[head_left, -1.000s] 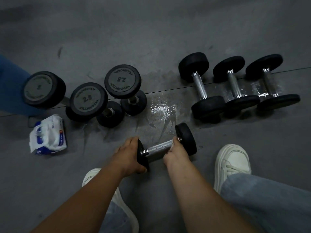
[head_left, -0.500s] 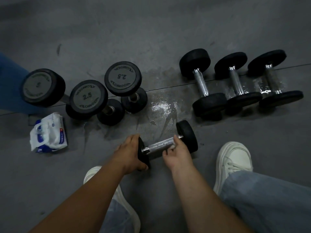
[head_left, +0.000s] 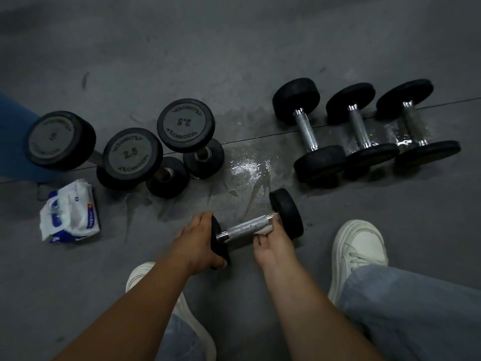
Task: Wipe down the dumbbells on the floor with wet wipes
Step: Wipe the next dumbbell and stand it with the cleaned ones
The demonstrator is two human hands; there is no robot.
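- The wet wipes pack [head_left: 70,212] lies on the floor [head_left: 260,48], far left.
- Left hand [head_left: 197,241]: fingers grasp the left head of the dumbbell [head_left: 247,226], near centre.
- Right hand [head_left: 273,243]: fingers clasp a wipe [head_left: 263,231] against the handle's right end.

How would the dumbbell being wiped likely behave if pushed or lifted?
The dumbbell likely rolls if pushed: its heads are round. Probably heavy for its size, with thick black heads on a metal bar. The bar may be slick, since the right hand presses a wipe on it.
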